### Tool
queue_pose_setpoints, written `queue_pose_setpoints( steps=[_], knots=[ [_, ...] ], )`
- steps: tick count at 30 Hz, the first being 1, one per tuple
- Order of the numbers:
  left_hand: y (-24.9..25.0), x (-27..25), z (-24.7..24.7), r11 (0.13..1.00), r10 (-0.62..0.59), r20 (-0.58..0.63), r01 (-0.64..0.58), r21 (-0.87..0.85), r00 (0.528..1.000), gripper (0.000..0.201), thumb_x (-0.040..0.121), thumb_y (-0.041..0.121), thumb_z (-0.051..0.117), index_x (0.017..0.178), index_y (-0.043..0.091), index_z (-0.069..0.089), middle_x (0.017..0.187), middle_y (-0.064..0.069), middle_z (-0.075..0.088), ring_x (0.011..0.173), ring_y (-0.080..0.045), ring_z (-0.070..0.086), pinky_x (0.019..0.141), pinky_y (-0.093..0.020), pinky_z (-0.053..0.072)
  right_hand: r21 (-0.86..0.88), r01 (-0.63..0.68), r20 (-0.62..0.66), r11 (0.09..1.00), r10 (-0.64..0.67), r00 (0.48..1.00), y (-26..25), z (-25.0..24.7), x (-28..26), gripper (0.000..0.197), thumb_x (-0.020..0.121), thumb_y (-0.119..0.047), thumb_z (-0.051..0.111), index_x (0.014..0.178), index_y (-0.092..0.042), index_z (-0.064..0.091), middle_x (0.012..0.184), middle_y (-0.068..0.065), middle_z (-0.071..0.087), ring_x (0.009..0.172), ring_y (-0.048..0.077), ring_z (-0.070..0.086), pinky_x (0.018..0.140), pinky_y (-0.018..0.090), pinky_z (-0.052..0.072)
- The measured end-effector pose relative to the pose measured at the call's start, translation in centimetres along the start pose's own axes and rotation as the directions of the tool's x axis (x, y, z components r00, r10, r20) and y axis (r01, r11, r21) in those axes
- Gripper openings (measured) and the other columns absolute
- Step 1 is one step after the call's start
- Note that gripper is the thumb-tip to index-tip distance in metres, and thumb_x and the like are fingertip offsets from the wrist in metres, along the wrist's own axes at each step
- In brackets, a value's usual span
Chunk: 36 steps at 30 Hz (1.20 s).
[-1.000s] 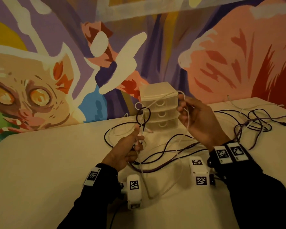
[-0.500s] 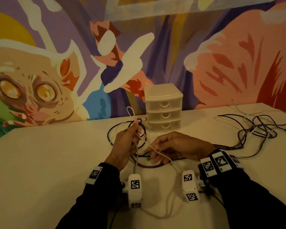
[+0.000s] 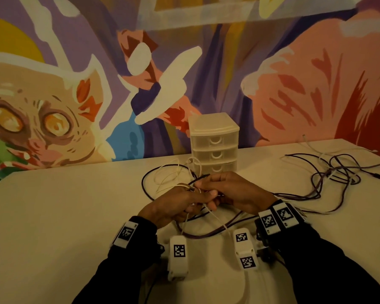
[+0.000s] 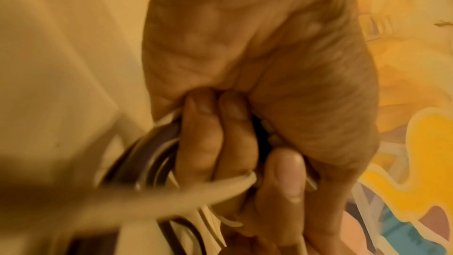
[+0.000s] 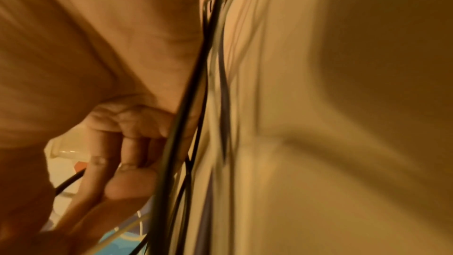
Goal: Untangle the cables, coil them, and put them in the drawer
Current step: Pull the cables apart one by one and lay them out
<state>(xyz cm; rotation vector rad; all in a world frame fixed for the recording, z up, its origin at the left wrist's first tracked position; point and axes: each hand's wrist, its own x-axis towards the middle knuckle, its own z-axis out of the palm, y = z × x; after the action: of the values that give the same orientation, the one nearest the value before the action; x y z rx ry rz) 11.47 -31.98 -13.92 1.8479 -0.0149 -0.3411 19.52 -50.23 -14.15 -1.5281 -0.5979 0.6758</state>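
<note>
My left hand (image 3: pixel 185 204) and right hand (image 3: pixel 215 190) meet over the table's middle, in front of the drawer unit (image 3: pixel 214 143). The left hand grips a bundle of white cable (image 4: pixel 215 187) and dark cable (image 4: pixel 152 143), fingers curled round the loops. The right hand's fingers curl round the white cable (image 3: pixel 215 218) right beside the left hand, with dark strands (image 5: pixel 181 123) running past its palm. Loops of white cable (image 3: pixel 169 176) and dark cable (image 3: pixel 144 185) lie behind the hands. The three drawers look closed.
A second tangle of dark and white cables (image 3: pixel 338 172) sprawls on the table at the right, and a dark strand runs from it toward my right wrist. The table (image 3: pixel 53 216) is pale, against a painted mural wall. White tagged camera boxes (image 3: pixel 177 253) hang under both wrists.
The right hand came down from in front of the drawer unit to the table and closed in on the left hand. The left hand lowered too; the cable loops now lie flatter.
</note>
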Motion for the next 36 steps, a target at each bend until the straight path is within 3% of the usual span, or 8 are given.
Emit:
queue_pose_setpoints(
  steps=[6,10,16,20,23,28,32,36],
  knots=[
    [-0.2,0.5,-0.9,0.998,-0.033,-0.332,0.014,-0.058,0.943,0.079,0.093,0.085,0.047,0.089,0.016,0.085,0.059,0.005,0.034,0.052,-0.011,0.020,0.047,-0.024,0.017,0.087,0.052,-0.250,0.995,-0.028,0.968,-0.3,-0.9,0.5,0.018,0.097,-0.019,0.072,0.104,-0.006,0.083,0.092,0.011,0.075,0.085,0.020,0.065,0.070,0.030,0.053],
    [-2.2,1.6,-2.8,0.914,-0.093,-0.579,-0.162,-0.373,0.810,0.034,0.106,0.043,0.060,0.114,0.019,0.083,0.059,0.003,0.037,0.046,-0.010,0.021,0.044,-0.025,0.017,-0.134,-0.048,-0.100,0.990,0.034,0.994,-0.3,-1.7,0.0,0.014,0.097,-0.025,0.074,0.097,-0.018,0.086,0.105,0.008,0.078,0.072,0.013,0.059,0.074,0.031,0.049],
    [-1.8,1.6,-2.3,0.888,-0.020,-0.631,-0.276,-0.368,0.775,0.045,0.094,0.055,0.076,0.124,0.020,0.075,0.068,0.001,0.037,0.051,-0.009,0.026,0.045,-0.024,0.022,-0.106,-0.039,-0.206,0.994,0.016,0.978,-0.4,-3.5,-0.2,0.031,0.091,-0.021,0.080,0.108,0.005,0.078,0.071,0.003,0.059,0.063,0.011,0.049,0.061,0.024,0.045],
    [-2.8,1.9,-3.2,0.825,-0.092,-0.698,-0.337,-0.453,0.710,0.052,0.095,0.052,0.076,0.135,0.019,0.069,0.066,0.003,0.041,0.047,-0.009,0.028,0.043,-0.023,0.024,0.311,0.208,-0.464,0.927,-0.043,0.885,-1.7,-6.1,-0.7,0.021,0.095,-0.011,0.068,0.103,0.006,0.076,0.064,-0.002,0.053,0.061,0.010,0.047,0.056,0.020,0.041],
    [-2.9,1.8,-3.3,0.830,-0.131,-0.694,-0.303,-0.467,0.708,0.029,0.095,0.048,0.077,0.084,0.023,0.066,0.065,0.001,0.042,0.047,-0.011,0.027,0.039,-0.023,0.023,0.333,0.271,-0.615,0.903,-0.009,0.788,-1.8,-7.7,-1.0,0.018,0.094,-0.010,0.065,0.104,-0.001,0.076,0.067,-0.002,0.052,0.059,0.012,0.047,0.054,0.023,0.040],
    [-1.2,1.3,-2.1,0.913,0.000,-0.600,-0.244,-0.325,0.800,0.045,0.096,0.059,0.071,0.105,0.016,0.082,0.061,0.003,0.037,0.048,-0.009,0.024,0.041,-0.022,0.022,0.148,0.077,-0.427,0.986,-0.006,0.904,-1.0,-5.3,0.0,0.025,0.096,-0.015,0.060,0.107,0.002,0.075,0.063,-0.004,0.039,0.048,0.010,0.029,0.048,0.028,0.018],
    [-0.5,1.0,-1.3,0.963,0.026,-0.477,-0.149,-0.223,0.879,0.057,0.094,0.075,0.061,0.103,0.024,0.086,0.063,0.003,0.034,0.053,-0.011,0.021,0.046,-0.024,0.020,0.061,0.066,-0.351,0.996,-0.040,0.935,-1.2,-4.3,-0.1,0.025,0.098,-0.016,0.060,0.104,0.002,0.076,0.064,-0.002,0.038,0.051,0.011,0.030,0.049,0.028,0.020],
    [-1.0,1.4,-1.6,0.946,-0.005,-0.489,-0.154,-0.284,0.872,0.040,0.099,0.051,0.071,0.101,0.013,0.083,0.066,0.001,0.036,0.050,-0.010,0.022,0.042,-0.022,0.019,-0.163,0.017,-0.158,0.987,-0.043,0.987,-1.7,-3.6,-1.1,0.029,0.089,-0.026,0.065,0.098,-0.003,0.081,0.070,0.007,0.055,0.062,0.018,0.049,0.057,0.031,0.034]
  ],
)
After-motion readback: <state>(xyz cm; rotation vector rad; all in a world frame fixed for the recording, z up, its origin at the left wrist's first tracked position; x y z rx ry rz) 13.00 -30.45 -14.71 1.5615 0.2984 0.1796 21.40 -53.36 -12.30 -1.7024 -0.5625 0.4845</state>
